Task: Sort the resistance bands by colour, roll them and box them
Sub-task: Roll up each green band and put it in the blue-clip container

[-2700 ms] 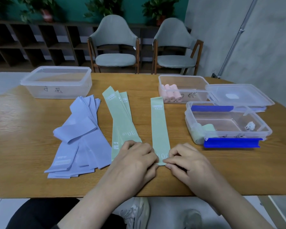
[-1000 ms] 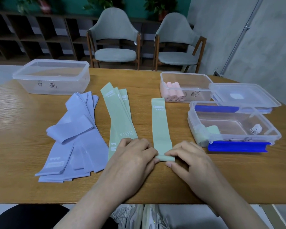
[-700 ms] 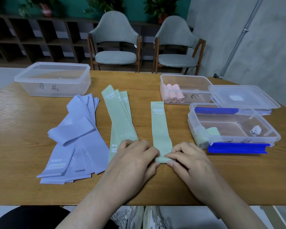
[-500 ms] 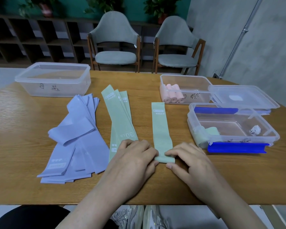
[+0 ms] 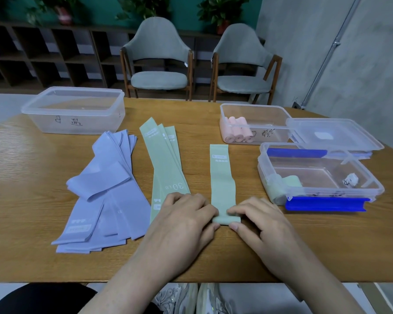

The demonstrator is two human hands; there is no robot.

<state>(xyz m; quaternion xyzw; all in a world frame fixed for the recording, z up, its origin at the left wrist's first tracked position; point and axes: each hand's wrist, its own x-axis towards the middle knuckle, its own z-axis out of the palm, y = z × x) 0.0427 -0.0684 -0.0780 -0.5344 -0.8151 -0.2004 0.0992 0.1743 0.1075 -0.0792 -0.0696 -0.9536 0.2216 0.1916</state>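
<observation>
While both hands work the near end of one green band (image 5: pixel 222 182), layout from the left: empty clear box (image 5: pixel 75 109) far out beyond the left hand, marker writing on its wall. Purple bands (image 5: pixel 104 191) fanned flat just left of the left hand. Green stack (image 5: pixel 166 168) next, its near end under the left hand's knuckles, "30 LB" showing. Left hand (image 5: pixel 184 220) curled, fingertips pinching the band's rolled near end from the left. Band lies flat, running away from the hands; only a small roll started. Right hand (image 5: pixel 261 223) curled, thumb and forefinger pinching the same roll from the right. Beyond the right hand: box with pink rolls (image 5: pixel 236 132); nearer, blue-clip box (image 5: pixel 315 175) holding a green roll (image 5: pixel 281 186). Loose lid (image 5: pixel 334 137) behind it.
</observation>
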